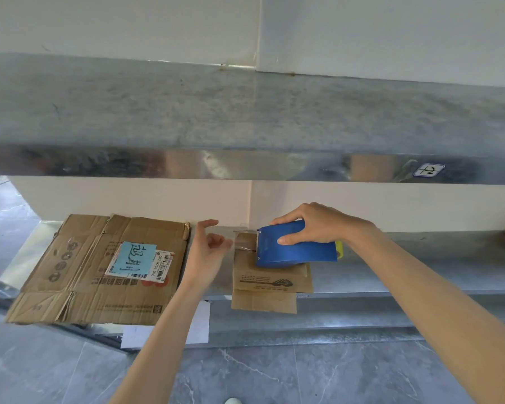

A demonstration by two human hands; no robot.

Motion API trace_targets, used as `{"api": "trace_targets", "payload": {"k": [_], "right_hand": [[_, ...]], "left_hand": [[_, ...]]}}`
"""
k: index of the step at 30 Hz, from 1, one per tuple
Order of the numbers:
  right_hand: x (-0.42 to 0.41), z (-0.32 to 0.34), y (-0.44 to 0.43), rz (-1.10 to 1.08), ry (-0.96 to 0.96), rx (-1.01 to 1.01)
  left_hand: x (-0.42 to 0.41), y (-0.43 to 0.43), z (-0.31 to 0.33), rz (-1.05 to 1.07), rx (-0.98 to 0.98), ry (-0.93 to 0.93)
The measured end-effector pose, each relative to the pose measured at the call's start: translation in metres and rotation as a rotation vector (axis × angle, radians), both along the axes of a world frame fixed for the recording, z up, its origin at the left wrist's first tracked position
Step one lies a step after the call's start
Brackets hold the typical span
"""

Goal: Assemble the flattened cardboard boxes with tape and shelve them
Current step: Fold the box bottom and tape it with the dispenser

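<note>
— So, gripping the blue tape dispenser (pixel 296 246) with the right hand (pixel 318 225), fingers curled over the top, thumb on the near side. Holding nothing in the left hand (pixel 207 252): fingers loose and spread, hovering just beside the left edge of the small flattened box (pixel 270 279). Which step, though?

— Looks like taping, or just about to. Resting the dispenser on top of the small box, toothed end towards the left hand. Maybe a bit of clear tape at the blade; can't tell whether stuck down yet. Got the small box lying flat on the lower metal shelf (pixel 420 258), with the near flap hanging over the front edge.

— And the big flattened box (pixel 79 287)?

— Untouched, by the look of it. Lying flat further left on the same shelf, also overhanging the front, with a blue note (pixel 133 256) and a barcode label (pixel 164 265) on top. Nothing squared up in view, so probably early days.

— Next move?

— Probably needs the left hand pinning the cardboard, or catching the tape end, while pulling the dispenser along the seam. Worth popping the box into shape first, no point taping it flat. Mind the overhang too: easy to tip off when pressing down.
</note>
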State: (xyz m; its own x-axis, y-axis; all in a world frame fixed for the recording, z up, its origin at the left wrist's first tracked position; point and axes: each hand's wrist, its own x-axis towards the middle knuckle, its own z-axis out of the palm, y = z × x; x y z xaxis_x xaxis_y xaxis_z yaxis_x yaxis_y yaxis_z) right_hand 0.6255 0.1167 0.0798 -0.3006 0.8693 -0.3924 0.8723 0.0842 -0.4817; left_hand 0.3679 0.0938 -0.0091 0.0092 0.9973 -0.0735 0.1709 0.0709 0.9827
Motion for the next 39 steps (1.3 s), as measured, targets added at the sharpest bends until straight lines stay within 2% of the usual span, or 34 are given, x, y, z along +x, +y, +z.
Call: {"api": "trace_targets", "payload": {"k": [10, 13, 19, 26, 34, 39], "right_hand": [[0.002, 0.0, 0.001, 0.0, 0.0, -0.043], [0.002, -0.001, 0.002, 0.0, -0.002, -0.041], [0.006, -0.002, 0.001, -0.007, 0.023, -0.048], [0.007, -0.004, 0.001, -0.018, 0.029, -0.053], [0.006, -0.006, 0.001, -0.015, 0.02, -0.036], [0.007, -0.009, -0.001, -0.022, 0.021, -0.002]], "left_hand": [[0.006, 0.003, -0.006, 0.11, -0.149, 0.036], [0.008, 0.0, -0.004, 0.144, -0.131, 0.082], [0.012, -0.006, -0.002, 0.197, -0.052, 0.052], [0.014, -0.006, -0.012, 0.255, -0.1, 0.02], [0.02, -0.005, -0.03, 0.252, -0.133, 0.081], [0.019, -0.011, -0.044, 0.188, -0.141, 0.182]]}}
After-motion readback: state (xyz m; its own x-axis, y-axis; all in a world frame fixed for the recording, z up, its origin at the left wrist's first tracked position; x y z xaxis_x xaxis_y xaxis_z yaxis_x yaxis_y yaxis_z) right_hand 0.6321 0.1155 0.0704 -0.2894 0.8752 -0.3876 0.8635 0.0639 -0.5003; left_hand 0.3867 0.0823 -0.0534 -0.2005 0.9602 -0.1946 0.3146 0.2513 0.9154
